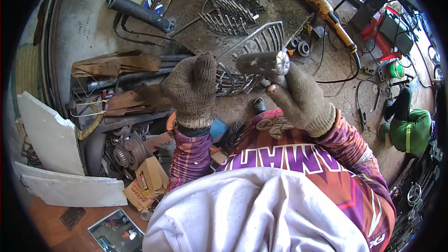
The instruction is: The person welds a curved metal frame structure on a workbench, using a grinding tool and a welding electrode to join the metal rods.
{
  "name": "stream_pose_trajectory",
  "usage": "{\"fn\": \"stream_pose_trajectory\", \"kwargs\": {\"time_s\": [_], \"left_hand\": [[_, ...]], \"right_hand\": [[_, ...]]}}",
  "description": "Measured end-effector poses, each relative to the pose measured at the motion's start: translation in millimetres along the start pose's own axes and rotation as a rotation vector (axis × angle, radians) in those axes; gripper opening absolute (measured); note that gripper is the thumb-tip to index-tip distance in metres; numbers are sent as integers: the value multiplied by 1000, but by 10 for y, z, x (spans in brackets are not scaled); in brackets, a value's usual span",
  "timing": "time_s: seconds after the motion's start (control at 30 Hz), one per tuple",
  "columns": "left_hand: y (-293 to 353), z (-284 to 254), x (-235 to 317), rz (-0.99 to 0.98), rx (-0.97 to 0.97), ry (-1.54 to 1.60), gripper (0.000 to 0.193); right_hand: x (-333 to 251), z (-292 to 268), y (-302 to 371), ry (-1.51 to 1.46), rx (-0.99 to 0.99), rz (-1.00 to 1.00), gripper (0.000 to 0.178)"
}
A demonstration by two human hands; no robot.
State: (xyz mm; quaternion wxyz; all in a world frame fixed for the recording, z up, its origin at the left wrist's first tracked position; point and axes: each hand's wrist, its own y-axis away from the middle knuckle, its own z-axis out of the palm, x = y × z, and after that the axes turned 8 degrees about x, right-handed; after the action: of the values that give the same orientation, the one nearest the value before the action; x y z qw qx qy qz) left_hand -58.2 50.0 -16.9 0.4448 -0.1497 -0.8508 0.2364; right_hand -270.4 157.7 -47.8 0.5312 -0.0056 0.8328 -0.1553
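Observation:
Both my hands wear brown knitted gloves. My left hand (190, 91) is closed in a fist beside a bundle of bent metal rods (238, 80); what it grips, if anything, is hidden behind the fingers. My right hand (305, 100) is closed at the near end of a short, thick metal cylinder (259, 63), which lies level with its bright, scored end face to the right. Just beyond the cylinder rises a curved metal frame with a row of short bars (266, 37), looking joined to the bundle.
Several upright metal rods (231, 14) stand on the floor ahead. An orange angle grinder (322, 7) with its cord lies at far right. Pipes and brown cloth (109, 65) lie left, with white panels (51, 135) and a cardboard box (147, 182). A person in green (410, 130) is at right.

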Motion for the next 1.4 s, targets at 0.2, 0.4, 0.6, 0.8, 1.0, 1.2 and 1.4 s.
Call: {"fn": "stream_pose_trajectory", "kwargs": {"time_s": [0.2, 0.4, 0.6, 0.8, 1.0, 1.2, 1.4], "left_hand": [[-38, 16, 9, 9, 47, -20, 35], [-13, 3, 71, -177, -5, 251, 44], [-117, 1, 73, 143, 53, -46, 42], [-142, -39, 212, 60, 26, -7, 40], [-186, -135, 255, 105, 22, -132, 40], [-191, -181, 301, 286, 31, -184, 40], [-312, -255, 345, 132, 66, -140, 32]], "right_hand": [[-168, -150, 36, -349, 139, 46, 36], [-185, -104, -6, 144, 34, -35, 34], [-209, -190, -19, 63, 149, -65, 32], [-166, -81, -13, 33, 131, -86, 33], [-341, -350, -18, -62, 203, -200, 37], [-276, -274, -71, 204, 128, -241, 38], [-398, -256, 53, -44, 187, -152, 30]]}}
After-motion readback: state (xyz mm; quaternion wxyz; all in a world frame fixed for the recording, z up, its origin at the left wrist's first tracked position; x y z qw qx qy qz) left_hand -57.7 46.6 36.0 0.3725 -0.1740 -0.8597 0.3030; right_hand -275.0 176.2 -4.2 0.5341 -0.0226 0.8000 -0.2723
